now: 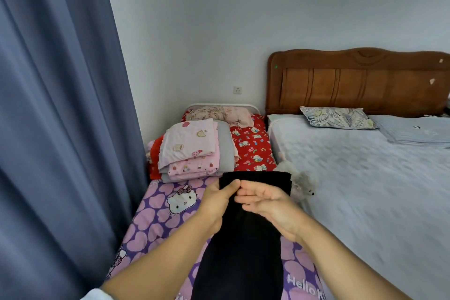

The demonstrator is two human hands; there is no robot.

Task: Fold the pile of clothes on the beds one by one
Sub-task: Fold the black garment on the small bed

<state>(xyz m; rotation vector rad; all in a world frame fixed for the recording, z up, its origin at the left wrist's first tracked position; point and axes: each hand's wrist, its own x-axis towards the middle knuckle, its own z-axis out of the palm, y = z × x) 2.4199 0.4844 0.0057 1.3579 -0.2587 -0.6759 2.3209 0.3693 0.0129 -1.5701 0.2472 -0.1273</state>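
Note:
A long black garment [243, 258] hangs in front of me over the small bed with the purple cartoon-cat sheet [155, 224]. My left hand [216, 202] grips the garment near its upper left edge, fingers curled over the cloth. My right hand [270, 207] lies against the garment's upper right part, palm up, with its fingers fairly straight and touching the left hand's fingertips. The top of the garment [265, 179] folds over above both hands.
A stack of folded pink and grey bedding [192, 151] sits further up the small bed, with a red printed sheet [253, 148] and a pillow behind. A large bed with a pale quilt [365, 178] and wooden headboard stands right. A plush toy [304, 185] lies between the beds. Blue curtain [60, 129] hangs left.

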